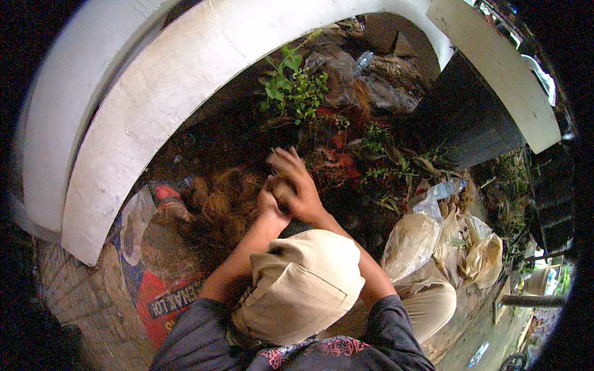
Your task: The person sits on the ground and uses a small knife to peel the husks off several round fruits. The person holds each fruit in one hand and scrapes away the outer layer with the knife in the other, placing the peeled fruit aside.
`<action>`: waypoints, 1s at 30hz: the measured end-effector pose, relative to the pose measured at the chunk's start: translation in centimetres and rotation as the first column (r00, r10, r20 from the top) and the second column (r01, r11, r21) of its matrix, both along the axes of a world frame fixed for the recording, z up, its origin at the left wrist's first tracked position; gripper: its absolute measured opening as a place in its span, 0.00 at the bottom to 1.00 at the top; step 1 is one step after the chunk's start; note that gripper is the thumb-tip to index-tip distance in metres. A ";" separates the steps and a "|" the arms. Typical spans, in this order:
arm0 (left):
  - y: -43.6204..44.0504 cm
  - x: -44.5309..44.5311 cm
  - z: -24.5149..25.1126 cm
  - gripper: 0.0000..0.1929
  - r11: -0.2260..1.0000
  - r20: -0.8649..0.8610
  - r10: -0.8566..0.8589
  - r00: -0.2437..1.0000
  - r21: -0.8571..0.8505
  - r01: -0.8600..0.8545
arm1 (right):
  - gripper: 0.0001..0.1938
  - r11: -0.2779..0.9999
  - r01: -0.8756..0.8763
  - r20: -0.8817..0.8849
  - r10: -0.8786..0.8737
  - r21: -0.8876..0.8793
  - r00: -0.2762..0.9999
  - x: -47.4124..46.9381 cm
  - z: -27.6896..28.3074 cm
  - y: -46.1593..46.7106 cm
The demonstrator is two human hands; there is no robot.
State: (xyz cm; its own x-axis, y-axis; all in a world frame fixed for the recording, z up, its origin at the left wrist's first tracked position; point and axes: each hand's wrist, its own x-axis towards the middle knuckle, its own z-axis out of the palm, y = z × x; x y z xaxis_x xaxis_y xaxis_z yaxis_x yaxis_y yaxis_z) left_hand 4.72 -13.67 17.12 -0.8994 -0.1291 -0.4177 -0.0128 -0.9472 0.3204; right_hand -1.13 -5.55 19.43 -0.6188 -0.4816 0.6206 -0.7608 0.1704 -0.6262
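Note:
My left hand [270, 204] and my right hand [302, 192] meet over dark soil, just beyond the beige cap [301, 283]. Both are blurred. The right hand lies partly over the left, its fingers stretched forward. A small brownish patch shows between them; whether it is an object or part of a hand is unclear. Left of the hands lie brown fibrous clumps [232, 190], like coconut husk. Beside these, a red and blue printed plastic sack [153, 283] bearing writing lies under a mass of fine roots or fibre [169, 241].
A broad white curved panel [139, 116] arches across the left and top. A dark panel [473, 111] stands at the right. Leafy green plants [294, 88] grow ahead among litter. To the right sit crumpled plastic bags [413, 241] and a clear plastic bottle [448, 189].

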 end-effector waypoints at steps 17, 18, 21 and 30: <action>0.3 1.5 2.2 0.27 0.550 -0.406 -0.128 0.905 -0.788 -0.276 | 0.08 0.985 0.014 0.073 -0.001 -0.171 0.997 0.4 3.0 0.0; 0.5 1.0 3.0 0.27 0.610 -0.393 -0.077 0.917 -0.746 -0.268 | 0.06 0.964 0.113 0.238 -0.055 -0.240 0.970 0.6 2.8 -0.2; -0.6 0.8 4.5 0.26 -0.039 -0.038 -0.037 0.999 -0.998 -0.039 | 0.11 0.912 0.243 0.778 0.117 -0.330 0.618 0.9 2.3 -1.1; -1.3 0.6 2.0 0.25 0.006 -0.130 -0.149 0.980 -0.991 -0.131 | 0.19 0.992 -0.093 -0.259 0.070 -0.081 0.963 0.6 2.7 -0.4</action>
State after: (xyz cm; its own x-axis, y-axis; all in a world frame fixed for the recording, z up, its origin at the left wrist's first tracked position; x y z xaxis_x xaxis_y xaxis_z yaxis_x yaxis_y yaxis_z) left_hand 5.34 -14.94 19.09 -0.9268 -0.2795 0.2508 0.1592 0.3125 0.9365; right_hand -0.48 -5.93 22.09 -0.3947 -0.4577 0.7967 -0.9064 0.0522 -0.4191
